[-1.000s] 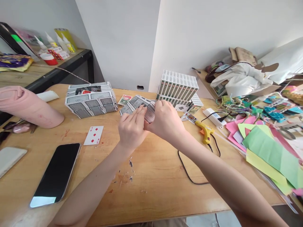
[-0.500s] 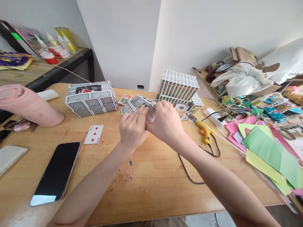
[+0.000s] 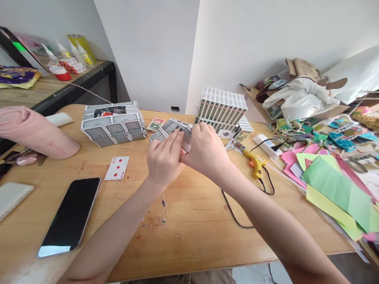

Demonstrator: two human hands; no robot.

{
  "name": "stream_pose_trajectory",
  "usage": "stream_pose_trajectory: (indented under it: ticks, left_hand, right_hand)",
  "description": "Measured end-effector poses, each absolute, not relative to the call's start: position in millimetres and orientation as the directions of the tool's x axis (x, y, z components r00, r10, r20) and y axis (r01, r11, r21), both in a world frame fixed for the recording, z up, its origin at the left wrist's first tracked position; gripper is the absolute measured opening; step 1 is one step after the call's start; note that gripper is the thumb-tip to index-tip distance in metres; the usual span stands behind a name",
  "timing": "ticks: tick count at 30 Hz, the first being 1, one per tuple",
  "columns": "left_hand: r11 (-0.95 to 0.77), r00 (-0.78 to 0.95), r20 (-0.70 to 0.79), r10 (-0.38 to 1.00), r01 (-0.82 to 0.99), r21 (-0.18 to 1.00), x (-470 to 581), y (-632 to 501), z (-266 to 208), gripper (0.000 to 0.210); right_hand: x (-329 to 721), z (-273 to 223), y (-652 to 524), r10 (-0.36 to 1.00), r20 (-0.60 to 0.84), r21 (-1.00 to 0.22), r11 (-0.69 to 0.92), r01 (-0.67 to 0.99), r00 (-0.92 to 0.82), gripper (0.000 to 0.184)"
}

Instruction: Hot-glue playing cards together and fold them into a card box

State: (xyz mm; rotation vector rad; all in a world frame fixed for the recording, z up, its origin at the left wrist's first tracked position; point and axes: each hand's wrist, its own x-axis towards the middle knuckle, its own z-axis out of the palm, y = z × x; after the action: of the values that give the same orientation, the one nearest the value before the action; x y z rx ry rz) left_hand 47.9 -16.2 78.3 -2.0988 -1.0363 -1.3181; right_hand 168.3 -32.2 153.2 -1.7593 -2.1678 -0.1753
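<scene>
Both hands meet at a panel of joined playing cards, grey patterned backs up, above the middle of the table. My left hand lies over its near side with the fingers together and pressed onto the cards. My right hand is curled round the panel's right end, its thumb beside the left fingers; its grip is partly hidden. To the left stands a box built from playing cards, with more cards inside. A small card pack lies between box and panel. A three of diamonds rests face up nearer me.
Stacked card packs stand behind my right hand. A yellow glue gun with its cable lies to the right, near a white power strip and coloured paper. A phone and a pink roll are at left.
The hands keep hold of the card panel in nearly the same pose. The whole view has shifted very slightly; nothing else has visibly moved.
</scene>
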Motion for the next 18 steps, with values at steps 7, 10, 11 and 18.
stream_pose_trajectory:
  ticks: [7, 10, 11, 18]
  left_hand:
    - [-0.511, 0.146, 0.884, 0.443, 0.852, 0.115, 53, -18, 78, 0.039]
    - [-0.523, 0.156, 0.893, 0.423, 0.847, 0.100, 56, -17, 75, 0.037]
    - [-0.533, 0.168, 0.894, 0.416, 0.841, 0.090, 57, -17, 74, 0.037]
    - [-0.561, 0.193, 0.880, 0.434, 0.822, 0.096, 59, -18, 70, 0.033]
  right_hand:
    - [175, 148, -22, 0.923, 0.369, -0.166, 0.184, 0.969, -0.112, 0.026]
    - [177, 145, -20, 0.939, 0.335, -0.176, 0.136, 0.975, -0.071, 0.029]
    - [177, 144, -21, 0.945, 0.321, -0.173, 0.122, 0.977, -0.061, 0.030]
    - [171, 141, -25, 0.958, 0.287, -0.149, 0.056, 0.987, -0.011, 0.033]
